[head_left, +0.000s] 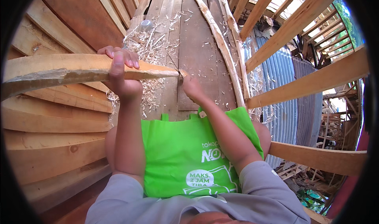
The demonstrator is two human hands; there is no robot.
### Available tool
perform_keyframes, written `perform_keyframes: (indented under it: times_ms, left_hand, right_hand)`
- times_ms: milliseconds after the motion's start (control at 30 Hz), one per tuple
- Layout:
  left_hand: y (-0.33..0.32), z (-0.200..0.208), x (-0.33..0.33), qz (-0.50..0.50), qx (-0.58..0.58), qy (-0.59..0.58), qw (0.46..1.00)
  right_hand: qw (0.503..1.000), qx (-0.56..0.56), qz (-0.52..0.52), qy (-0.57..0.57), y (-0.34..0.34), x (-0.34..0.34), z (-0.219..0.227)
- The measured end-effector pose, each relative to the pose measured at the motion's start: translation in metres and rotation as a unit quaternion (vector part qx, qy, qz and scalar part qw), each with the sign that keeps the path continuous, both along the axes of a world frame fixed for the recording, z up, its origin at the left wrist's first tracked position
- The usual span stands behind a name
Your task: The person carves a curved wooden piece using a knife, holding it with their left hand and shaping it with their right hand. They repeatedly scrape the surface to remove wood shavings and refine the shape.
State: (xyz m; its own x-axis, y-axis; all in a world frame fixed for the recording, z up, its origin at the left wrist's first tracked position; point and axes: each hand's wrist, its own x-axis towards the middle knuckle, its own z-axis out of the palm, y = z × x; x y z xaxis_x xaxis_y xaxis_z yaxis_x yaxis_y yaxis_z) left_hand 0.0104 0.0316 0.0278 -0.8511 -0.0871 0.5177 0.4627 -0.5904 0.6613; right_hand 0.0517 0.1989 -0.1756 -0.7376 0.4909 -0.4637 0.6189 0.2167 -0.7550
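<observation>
A long, curved piece of pale wood (59, 66) comes in from the left, rough along its near edge and narrowing to a tip. My left hand (124, 74) is wrapped round it, thumb on the near side and fingers over the top. At the tip, my right hand (192, 89) is closed round the handle of a knife (173, 61). Its thin blade slants up and left across the end of the wood, and the fist hides most of the handle. A green cloth bag (166, 157) lies over my lap, under both forearms.
Wood shavings (150, 93) litter the plank floor (197, 66), with a small clear cup (145, 25) among them. Two long peeled poles (221, 40) lie ahead on the right. A slatted wooden wall (59, 133) stands close on the left; railing bars (308, 82) and corrugated metal sheets (280, 101) are on the right.
</observation>
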Motion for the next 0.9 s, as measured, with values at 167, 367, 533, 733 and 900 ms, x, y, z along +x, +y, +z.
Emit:
perform_keyframes:
  times_ms: [167, 367, 533, 733, 900]
  left_hand:
    - [-0.012, -0.006, -0.004, 0.009, -0.008, 0.007, 1.0]
    - [-0.001, -0.005, -0.003, 0.027, -0.01, 0.004, 1.0]
    - [-0.008, -0.006, -0.002, -0.007, 0.002, 0.012, 1.0]
    - [-0.01, -0.007, -0.001, -0.009, -0.004, 0.013, 1.0]
    - [-0.006, -0.008, -0.003, -0.024, 0.001, 0.034, 0.999]
  right_hand:
    - [0.988, 0.078, 0.108, 0.078, -0.035, 0.01, 0.084]
    - [0.993, 0.098, 0.049, 0.053, 0.001, 0.005, 0.002]
    - [0.996, -0.01, 0.088, -0.03, -0.008, 0.004, 0.041]
    - [0.988, 0.064, 0.14, 0.024, -0.021, 0.013, 0.085]
    - [0.995, 0.066, 0.067, -0.025, 0.002, 0.006, 0.019]
